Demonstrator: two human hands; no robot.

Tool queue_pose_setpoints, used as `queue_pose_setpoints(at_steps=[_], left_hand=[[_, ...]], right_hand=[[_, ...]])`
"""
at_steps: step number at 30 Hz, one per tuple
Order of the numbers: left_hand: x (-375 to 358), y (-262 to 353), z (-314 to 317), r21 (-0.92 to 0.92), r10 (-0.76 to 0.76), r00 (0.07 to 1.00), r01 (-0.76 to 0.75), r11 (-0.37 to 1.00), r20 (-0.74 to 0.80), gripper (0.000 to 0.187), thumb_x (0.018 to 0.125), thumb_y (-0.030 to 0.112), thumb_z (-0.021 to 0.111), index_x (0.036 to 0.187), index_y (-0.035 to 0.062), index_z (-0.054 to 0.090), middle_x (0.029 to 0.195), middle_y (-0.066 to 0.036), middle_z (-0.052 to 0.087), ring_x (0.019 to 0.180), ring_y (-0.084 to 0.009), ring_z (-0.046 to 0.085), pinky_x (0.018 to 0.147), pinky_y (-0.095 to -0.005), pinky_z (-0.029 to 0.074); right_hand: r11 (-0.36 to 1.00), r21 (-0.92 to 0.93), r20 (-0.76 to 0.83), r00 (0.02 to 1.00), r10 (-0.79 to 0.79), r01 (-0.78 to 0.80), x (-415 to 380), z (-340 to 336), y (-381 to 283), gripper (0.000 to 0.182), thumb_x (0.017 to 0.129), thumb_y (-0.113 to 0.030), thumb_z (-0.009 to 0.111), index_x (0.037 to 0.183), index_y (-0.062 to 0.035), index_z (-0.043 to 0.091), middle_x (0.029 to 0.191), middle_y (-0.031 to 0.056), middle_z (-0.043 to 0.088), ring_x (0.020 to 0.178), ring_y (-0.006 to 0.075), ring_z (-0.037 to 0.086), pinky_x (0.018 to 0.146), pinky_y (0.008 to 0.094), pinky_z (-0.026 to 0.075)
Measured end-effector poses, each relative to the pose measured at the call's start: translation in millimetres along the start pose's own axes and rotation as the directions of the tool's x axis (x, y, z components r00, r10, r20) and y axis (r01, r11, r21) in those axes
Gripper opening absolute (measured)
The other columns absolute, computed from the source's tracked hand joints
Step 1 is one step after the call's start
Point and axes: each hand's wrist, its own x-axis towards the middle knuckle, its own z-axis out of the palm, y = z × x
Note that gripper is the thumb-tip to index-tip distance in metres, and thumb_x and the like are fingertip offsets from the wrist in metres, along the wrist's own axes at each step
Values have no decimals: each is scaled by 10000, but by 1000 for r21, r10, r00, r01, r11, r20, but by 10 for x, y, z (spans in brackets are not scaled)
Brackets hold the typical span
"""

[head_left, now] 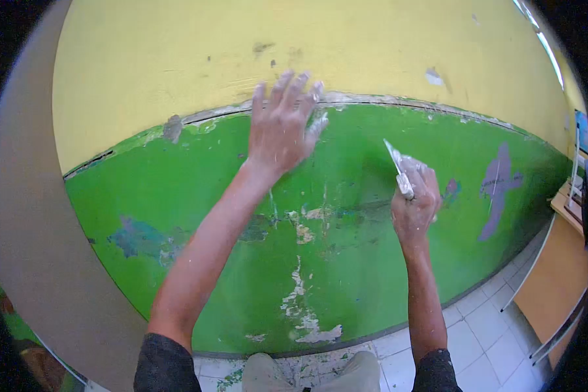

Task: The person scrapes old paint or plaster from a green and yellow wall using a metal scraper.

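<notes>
My left hand (pixel 279 130) lies against the wall with its fingers apart, the fingertips over the seam (pixel 385 100) between the yellow upper part (pixel 372 46) and the green lower part (pixel 353 150). White paste coats its fingers. Lower and to the right, my right hand (pixel 417 206) is closed around a putty knife (pixel 394 157), blade tilted up and to the left. White paste smears the knife and the knuckles. Along the seam, dark gaps show on the left, while whitish filler covers the stretch beside my left hand.
Peeled patches (pixel 313 330) mark the lower green wall, and a faded purple shape (pixel 496 189) is on its right side. Paint flakes (pixel 232 379) lie on the white tiled floor (pixel 487 326) near my knees. A wooden table (pixel 549 274) stands at the right; a grey surface (pixel 29 196) borders the left.
</notes>
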Motion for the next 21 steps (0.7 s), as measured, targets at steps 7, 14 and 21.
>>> queue_pose_setpoints(at_steps=[7, 14, 21], left_hand=[[-495, -343, -190, 1, 96, 963, -100, 995, 252, 700, 909, 463, 647, 1489, 127, 448, 1583, -78, 382, 1493, -250, 299, 1232, -516, 177], [-1077, -935, -671, 136, -60, 972, 30, 990, 226, 712, 910, 413, 651, 1504, 95, 421, 1579, -91, 384, 1488, -251, 308, 1234, -497, 181], [-1259, -1010, -698, 239, -173, 966, 125, 963, 193, 767, 927, 493, 605, 1521, 68, 369, 1589, -103, 351, 1498, -246, 276, 1230, -567, 132]], right_hand=[[906, -163, -44, 914, -402, 391, 555, 515, -303, 416, 761, -12, 628, 1158, -84, 729, 1178, 105, 702, 1085, 295, 651, 921, 413, 529], [790, -228, 86, 820, -566, 569, 485, 1386, -300, 403, 855, -30, 566, 1223, -118, 705, 1240, 79, 691, 1205, 274, 612, 1024, 439, 486], [858, -216, 124, 884, -450, 467, 395, 1364, -556, 490, 854, 15, 568, 1305, -158, 654, 1286, 67, 674, 1257, 268, 581, 1086, 454, 436]])
